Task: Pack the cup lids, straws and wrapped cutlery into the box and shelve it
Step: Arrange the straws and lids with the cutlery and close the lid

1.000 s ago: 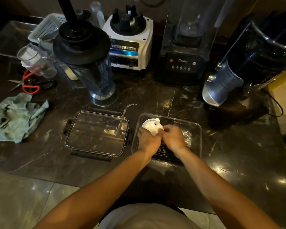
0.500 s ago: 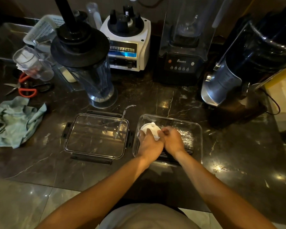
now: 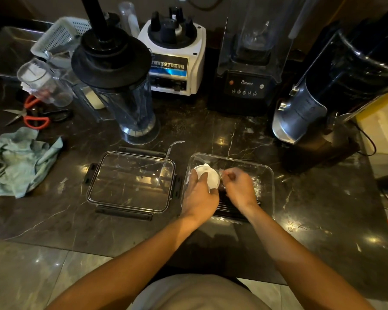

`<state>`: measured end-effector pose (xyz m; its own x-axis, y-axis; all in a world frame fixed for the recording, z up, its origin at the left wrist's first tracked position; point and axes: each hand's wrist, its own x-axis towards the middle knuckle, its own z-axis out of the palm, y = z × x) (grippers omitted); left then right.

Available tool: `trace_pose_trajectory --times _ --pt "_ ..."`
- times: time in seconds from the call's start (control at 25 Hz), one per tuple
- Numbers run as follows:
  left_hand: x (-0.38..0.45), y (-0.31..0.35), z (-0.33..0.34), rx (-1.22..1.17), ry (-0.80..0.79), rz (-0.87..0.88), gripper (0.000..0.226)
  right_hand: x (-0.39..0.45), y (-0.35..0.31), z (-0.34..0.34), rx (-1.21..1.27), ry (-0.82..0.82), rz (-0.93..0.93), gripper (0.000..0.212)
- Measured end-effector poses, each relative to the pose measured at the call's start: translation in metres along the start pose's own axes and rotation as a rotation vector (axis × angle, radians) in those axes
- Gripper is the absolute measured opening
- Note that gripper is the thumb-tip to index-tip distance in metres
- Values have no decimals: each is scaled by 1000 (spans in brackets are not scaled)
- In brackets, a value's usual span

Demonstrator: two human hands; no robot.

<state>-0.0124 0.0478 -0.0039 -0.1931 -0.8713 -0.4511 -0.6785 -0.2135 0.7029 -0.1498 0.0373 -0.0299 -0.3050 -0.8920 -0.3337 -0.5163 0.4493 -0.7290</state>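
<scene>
Packing step under way; both hands are working inside the clear box on the dark counter.

Left hand is curling round the stack of white cup lids, holding it against the box's near-left corner. Right hand is pinching a clear-wrapped piece, likely the wrapped cutlery, just beside the lids; wrap is glinting, contents too blurred to tell. Black straws are lying along the box floor under both wrists.

Box cover is sitting apart to the left, flat on the counter, clasps out.

Judgement: contents are nearly settled. Next move is calling for both hands to let go, fetch the cover, seat it squarely and snap the clasps before shelving. No shelf is showing here.
</scene>
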Motion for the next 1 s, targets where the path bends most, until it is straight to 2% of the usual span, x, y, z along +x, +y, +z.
trace_pose_trajectory --times 0.08,0.16,0.28,0.4,0.64,1.0 --pt "-2 -2 -4 92 2 59 57 -2 2 -14 -302 5 -78 19" --pt "-1 -3 -5 185 -2 113 55 -3 8 -28 -592 -78 -131 37" --pt "4 -7 -3 297 -23 192 52 -3 17 -41 -798 -182 -156 49" --pt "8 -8 -2 334 -30 240 49 -3 27 -47 -860 -205 -153 52" --pt "11 -18 1 441 -39 322 46 2 31 -46 -927 -161 -199 42" --pt "4 -21 -7 370 -57 325 46 2 31 -42 -969 -101 -171 49"
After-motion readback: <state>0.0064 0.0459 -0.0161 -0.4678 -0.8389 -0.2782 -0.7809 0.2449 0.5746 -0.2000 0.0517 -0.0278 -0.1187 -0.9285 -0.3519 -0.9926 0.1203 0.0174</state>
